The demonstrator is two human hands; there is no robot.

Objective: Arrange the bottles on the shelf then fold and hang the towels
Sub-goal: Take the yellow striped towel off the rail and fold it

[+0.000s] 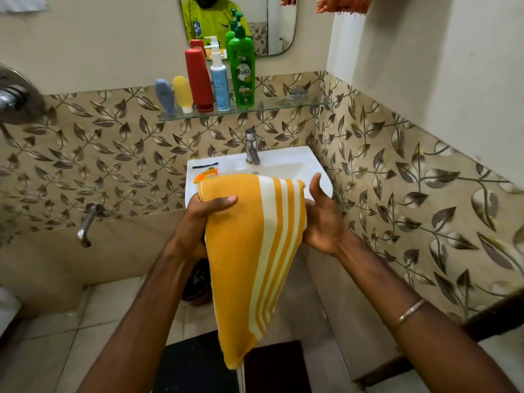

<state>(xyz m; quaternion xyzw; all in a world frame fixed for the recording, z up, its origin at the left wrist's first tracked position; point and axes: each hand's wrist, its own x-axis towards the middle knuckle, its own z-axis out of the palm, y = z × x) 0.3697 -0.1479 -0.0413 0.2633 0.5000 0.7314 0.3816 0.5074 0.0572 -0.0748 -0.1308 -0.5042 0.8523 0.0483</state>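
A folded yellow terry towel with cream stripes [255, 251] hangs in front of the white ceramic sink [283, 163], held at its top edge. The left hand [204, 214] has its fingers closed on the left corner; the right hand [320, 219] cups the right corner, fingers half open. Five plastic bottles, grey-blue [165, 95], yellow [183, 93], red [199, 80], white-blue [219, 80] and green [242, 69], stand in a row on the left half of the glass shelf [283, 104].

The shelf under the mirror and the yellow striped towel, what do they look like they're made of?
The clear wall shelf looks like glass: transparent, the tiles show through. The yellow white-striped towel looks like soft matte cotton terry, draping limp from both hands.
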